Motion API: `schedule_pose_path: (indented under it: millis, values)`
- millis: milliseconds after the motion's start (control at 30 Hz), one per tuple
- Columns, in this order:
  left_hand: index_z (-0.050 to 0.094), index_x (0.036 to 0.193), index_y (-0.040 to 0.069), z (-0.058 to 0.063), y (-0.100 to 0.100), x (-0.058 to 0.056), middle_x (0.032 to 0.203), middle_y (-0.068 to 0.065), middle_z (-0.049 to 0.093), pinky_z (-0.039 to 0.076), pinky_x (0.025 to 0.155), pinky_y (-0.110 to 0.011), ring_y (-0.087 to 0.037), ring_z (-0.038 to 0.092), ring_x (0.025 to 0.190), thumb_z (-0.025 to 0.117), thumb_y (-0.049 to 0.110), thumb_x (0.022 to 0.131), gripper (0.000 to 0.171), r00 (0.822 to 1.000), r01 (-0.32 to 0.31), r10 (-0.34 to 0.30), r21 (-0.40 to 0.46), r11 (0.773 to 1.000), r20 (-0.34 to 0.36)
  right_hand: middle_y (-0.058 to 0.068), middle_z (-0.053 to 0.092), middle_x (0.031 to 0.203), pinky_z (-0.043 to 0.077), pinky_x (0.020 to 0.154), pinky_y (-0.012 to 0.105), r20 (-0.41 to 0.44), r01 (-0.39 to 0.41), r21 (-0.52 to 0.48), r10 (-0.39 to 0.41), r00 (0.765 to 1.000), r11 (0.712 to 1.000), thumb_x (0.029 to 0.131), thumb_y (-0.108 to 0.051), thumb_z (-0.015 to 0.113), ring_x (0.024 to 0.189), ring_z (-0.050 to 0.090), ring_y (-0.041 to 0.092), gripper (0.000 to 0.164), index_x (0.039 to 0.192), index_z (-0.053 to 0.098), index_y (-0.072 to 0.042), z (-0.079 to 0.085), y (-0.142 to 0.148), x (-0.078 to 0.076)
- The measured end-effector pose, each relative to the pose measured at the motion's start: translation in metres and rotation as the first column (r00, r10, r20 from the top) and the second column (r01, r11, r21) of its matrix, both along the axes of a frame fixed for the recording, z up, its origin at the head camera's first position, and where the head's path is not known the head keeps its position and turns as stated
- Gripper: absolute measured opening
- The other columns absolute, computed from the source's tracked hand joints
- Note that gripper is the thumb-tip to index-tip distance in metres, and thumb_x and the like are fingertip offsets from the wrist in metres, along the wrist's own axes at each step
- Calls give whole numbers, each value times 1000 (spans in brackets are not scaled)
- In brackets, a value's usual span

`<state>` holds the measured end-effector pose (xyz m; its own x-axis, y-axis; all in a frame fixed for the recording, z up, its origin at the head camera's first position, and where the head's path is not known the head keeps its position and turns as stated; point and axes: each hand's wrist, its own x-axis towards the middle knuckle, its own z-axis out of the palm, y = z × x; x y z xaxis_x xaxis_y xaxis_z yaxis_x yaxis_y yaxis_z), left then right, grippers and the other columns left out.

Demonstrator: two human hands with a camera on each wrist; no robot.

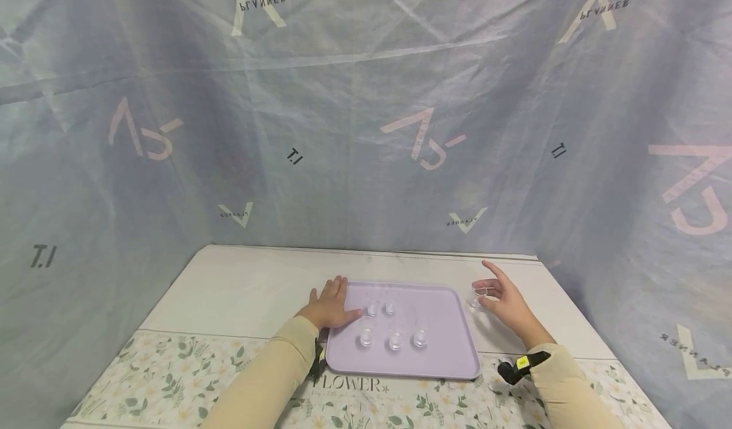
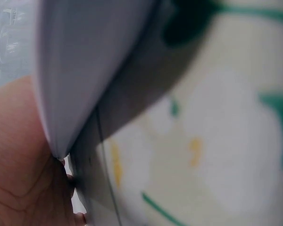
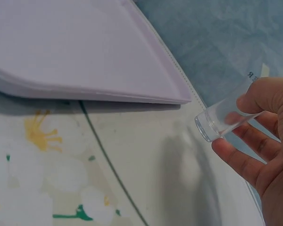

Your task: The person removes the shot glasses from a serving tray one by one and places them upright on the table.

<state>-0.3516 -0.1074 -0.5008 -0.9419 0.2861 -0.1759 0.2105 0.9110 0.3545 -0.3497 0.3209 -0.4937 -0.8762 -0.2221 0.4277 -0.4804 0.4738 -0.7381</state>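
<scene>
My right hand (image 1: 503,305) pinches a small clear shot glass (image 3: 221,117) between thumb and fingers, to the right of the tray. In the right wrist view the glass leans, its thick base pointing down and left. At the left side of the lilac tray (image 1: 446,359), my left hand (image 1: 328,308) rests on the rim with fingers spread and the thumb reaching over the tray. More clear shot glasses stand on the tray: a back pair with one glass (image 1: 390,307), and a front row with another (image 1: 395,339). The left wrist view catches the tray's outer wall (image 2: 85,61) close up.
A white and floral cloth (image 1: 251,289) covers the table under the tray. Printed grey-blue curtains (image 1: 354,130) hang behind the table and along both sides. Each wrist carries a small black camera, such as the right one (image 1: 520,367).
</scene>
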Motion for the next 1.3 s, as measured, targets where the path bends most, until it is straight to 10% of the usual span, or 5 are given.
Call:
schedule_pose_path:
  millis: [333, 833, 1300]
  values:
    - [6, 162, 2, -22, -2, -18, 169, -17, 3, 0, 121, -63, -37, 3, 155, 47, 71, 95, 105, 1000, -11, 11, -15, 1000, -24, 34, 67, 109, 52, 86, 15, -3, 1, -18, -1, 1000, 1000, 81, 21, 68, 99, 69, 36, 85, 155, 27, 7, -5, 2, -2]
    - [3, 162, 3, -20, -1, -18, 169, -16, 0, -3, 121, -62, -37, -1, 155, 46, 68, 96, 103, 1000, -9, 9, -31, 999, -6, 37, 65, 108, 53, 86, 18, -8, 30, 36, -30, 1000, 999, 79, 26, 63, 99, 69, 38, 81, 151, 28, 12, -17, 3, -6]
    - [5, 163, 4, -32, -3, -23, 170, -15, 2, 0, 121, -63, -37, 2, 155, 48, 69, 95, 103, 1000, -12, 12, -32, 999, -10, 32, 58, 131, 41, 102, 67, 20, 75, 82, -77, 997, 994, 87, 7, 73, 123, 54, 53, 85, 158, 27, -2, 5, 1, 4]
